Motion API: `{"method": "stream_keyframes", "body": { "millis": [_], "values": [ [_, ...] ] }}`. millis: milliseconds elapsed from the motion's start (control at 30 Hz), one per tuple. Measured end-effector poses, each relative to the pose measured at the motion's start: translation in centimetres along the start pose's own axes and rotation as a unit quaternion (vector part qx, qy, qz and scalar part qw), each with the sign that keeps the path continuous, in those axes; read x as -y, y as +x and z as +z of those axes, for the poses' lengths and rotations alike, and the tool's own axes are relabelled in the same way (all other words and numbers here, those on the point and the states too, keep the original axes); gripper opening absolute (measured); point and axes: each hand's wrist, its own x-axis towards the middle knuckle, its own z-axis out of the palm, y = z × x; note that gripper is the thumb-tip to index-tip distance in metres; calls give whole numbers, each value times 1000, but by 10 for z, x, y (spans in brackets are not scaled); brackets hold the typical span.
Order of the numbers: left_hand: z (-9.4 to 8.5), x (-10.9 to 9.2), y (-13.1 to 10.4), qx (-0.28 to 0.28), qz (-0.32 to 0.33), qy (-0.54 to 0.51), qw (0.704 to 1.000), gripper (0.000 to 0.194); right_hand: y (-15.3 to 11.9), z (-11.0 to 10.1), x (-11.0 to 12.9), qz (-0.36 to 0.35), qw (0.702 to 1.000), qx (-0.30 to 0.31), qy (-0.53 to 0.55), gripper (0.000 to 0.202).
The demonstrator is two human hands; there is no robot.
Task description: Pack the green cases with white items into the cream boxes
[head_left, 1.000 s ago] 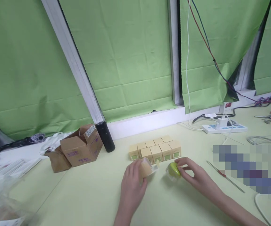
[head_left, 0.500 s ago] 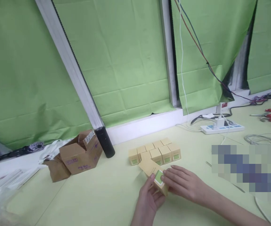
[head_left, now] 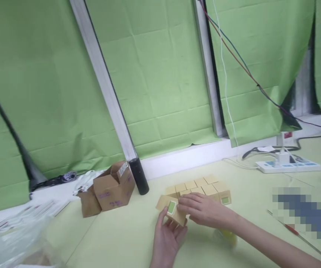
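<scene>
My left hand (head_left: 168, 233) grips a small tan cardboard box (head_left: 163, 203) from below, thumb on its near face beside a green label with a white border. The box is tilted, held above the table. My right hand (head_left: 205, 209) is closed over the box's right end, fingers bent together against it; its thumb is hidden. Just behind the hands, several matching boxes (head_left: 211, 189) stand close together in rows on the table. My right hand and forearm cover part of these rows.
A black cylinder (head_left: 138, 176) stands beside an open brown carton (head_left: 111, 191) at back left. Clear plastic (head_left: 18, 242) lies front left. A white power strip (head_left: 288, 166) sits at right, near a thin red-handled tool (head_left: 294, 230). Something yellow (head_left: 228, 238) shows below my right forearm.
The view has swung so the surroundings sit further right. The held box has turned in my hands, and my right hand has slid from beside its label onto its right end.
</scene>
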Motion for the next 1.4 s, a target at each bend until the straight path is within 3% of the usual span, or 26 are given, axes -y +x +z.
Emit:
{"method": "stream_keyframes", "body": {
  "millis": [133, 267, 367, 433, 533, 633, 733, 833, 900, 933, 1000, 1067, 1133, 1200, 1333, 1400],
  "values": [
    [-8, -4, 6, -34, 21, -1, 999, 32, 20, 16, -2, -33, 999, 1, -1, 33],
    [-12, -3, 9, -53, 98, -31, 993, 26, 23, 43, 2, -73, 995, -59, -39, 31],
    [-18, -4, 13, -43, 122, -47, 990, 28, 20, 63, 6, -16, 996, -79, -23, 28],
    [-24, -7, 19, -74, 167, 18, 983, 31, 16, 70, 5, 32, 998, -62, -3, 24],
    [-41, -19, 26, -190, 251, 198, 928, 40, 11, 72, -2, 102, 994, -21, 10, 34],
    [-64, -38, 25, -262, 279, 293, 876, 57, 2, 70, -14, 178, 984, 24, 17, 55],
    [-83, -55, 19, -315, 288, 350, 834, 79, -5, 67, -22, 214, 974, 62, 33, 47],
    [-85, -63, 16, -384, 380, 432, 722, 85, -7, 55, -19, 221, 969, 87, 67, 44],
    [-77, -59, 14, -337, 449, 494, 664, 73, -5, 43, -11, 218, 967, 96, 89, 45],
    [-70, -53, 14, -272, 463, 524, 661, 68, -3, 37, -6, 218, 966, 96, 103, 46],
    [-53, -37, 10, -73, 435, 576, 688, 76, 1, 25, 4, 226, 960, 90, 138, 48],
    [-37, -22, 5, 63, 375, 635, 672, 88, 5, 16, 12, 232, 956, 74, 161, 48],
    [-27, -12, -1, 81, 376, 655, 650, 74, 9, 8, 16, 230, 961, 50, 142, 43],
    [-24, -10, -4, 56, 395, 656, 641, 60, 12, -3, 17, 212, 970, 37, 116, 30],
    [-33, -13, -1, 11, 402, 671, 622, 48, 17, -22, 13, 197, 957, 93, 190, 9],
    [-37, -11, 3, 25, 416, 682, 602, 44, 18, -21, 13, 199, 953, 114, 195, 18]
  ]
}}
